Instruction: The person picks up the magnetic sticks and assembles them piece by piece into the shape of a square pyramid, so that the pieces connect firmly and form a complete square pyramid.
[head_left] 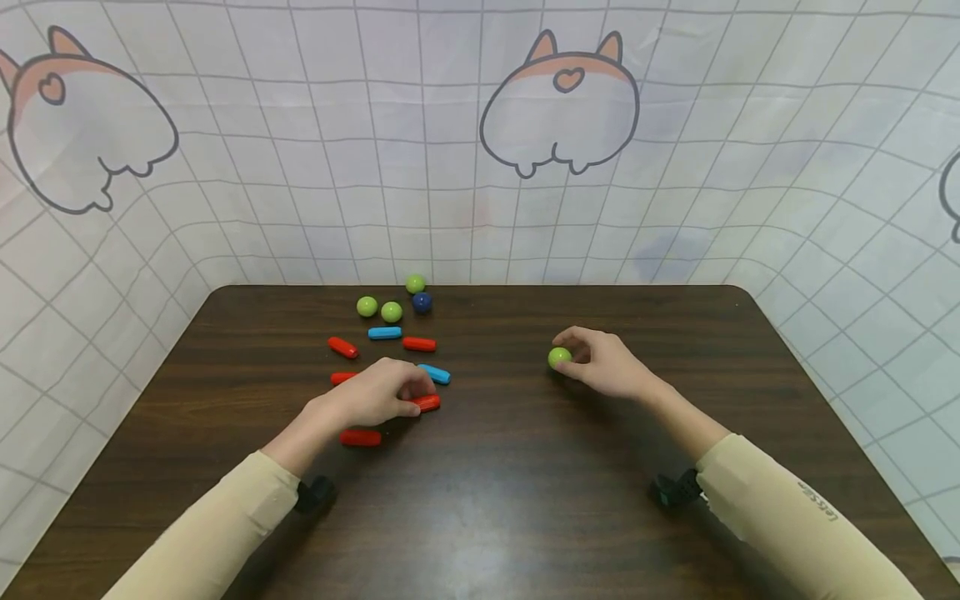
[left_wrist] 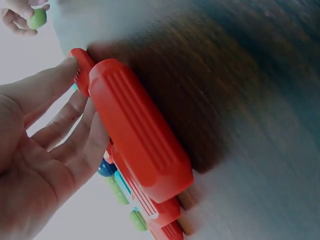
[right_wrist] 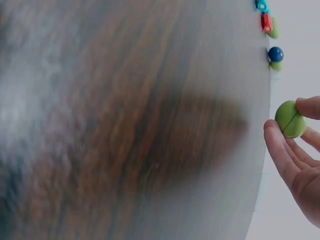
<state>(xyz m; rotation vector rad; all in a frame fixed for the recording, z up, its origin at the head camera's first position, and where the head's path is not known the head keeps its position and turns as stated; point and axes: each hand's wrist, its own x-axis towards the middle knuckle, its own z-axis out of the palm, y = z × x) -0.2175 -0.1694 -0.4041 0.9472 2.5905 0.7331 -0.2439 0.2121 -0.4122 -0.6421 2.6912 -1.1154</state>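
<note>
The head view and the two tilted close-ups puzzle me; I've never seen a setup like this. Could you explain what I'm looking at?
There is no robot here: these are a person's two bare hands. The wide picture comes from a camera worn on the head, looking forward and down. The close-ups come from cameras worn on each wrist, so the table looks tipped sideways.

On the dark wooden table, mostly toward the left, lie small ridged sticks, some red and some light blue. Behind them sit three green balls and a dark blue ball.

The left hand pinches one red stick. The right hand, set apart from the group, holds another green ball between thumb and fingers.
</note>
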